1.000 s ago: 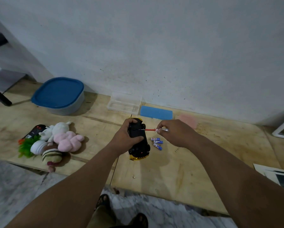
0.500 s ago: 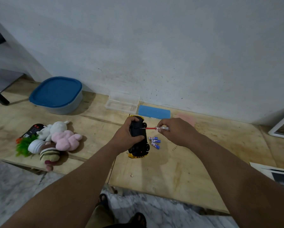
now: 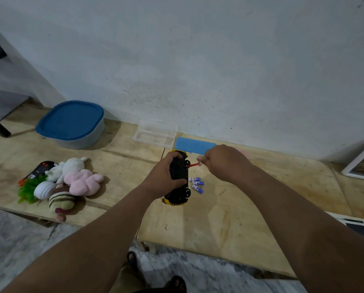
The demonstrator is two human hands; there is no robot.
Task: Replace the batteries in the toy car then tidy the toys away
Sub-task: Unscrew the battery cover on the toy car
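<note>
A yellow toy car (image 3: 178,180) lies upside down on the plywood floor (image 3: 219,218), black underside up. My left hand (image 3: 165,175) grips its body from the left side. My right hand (image 3: 223,161) pinches a small screwdriver with a red shaft (image 3: 193,165); the tip meets the car's underside near a front wheel. Three blue batteries (image 3: 196,183) lie on the wood just right of the car. A heap of soft toys (image 3: 71,180) and a black remote control (image 3: 42,168) sit at the left.
A grey tub with a blue lid (image 3: 71,123) stands against the wall at the back left. A clear plastic case (image 3: 155,134) lies open beside a blue lid (image 3: 194,145). Framed pictures (image 3: 362,163) lean at the right. Several small screws (image 3: 222,191) lie right of the batteries.
The screwdriver shaft shows shorter between my right hand and the car. My left hand still holds the car in the same spot; the view has shifted slightly.
</note>
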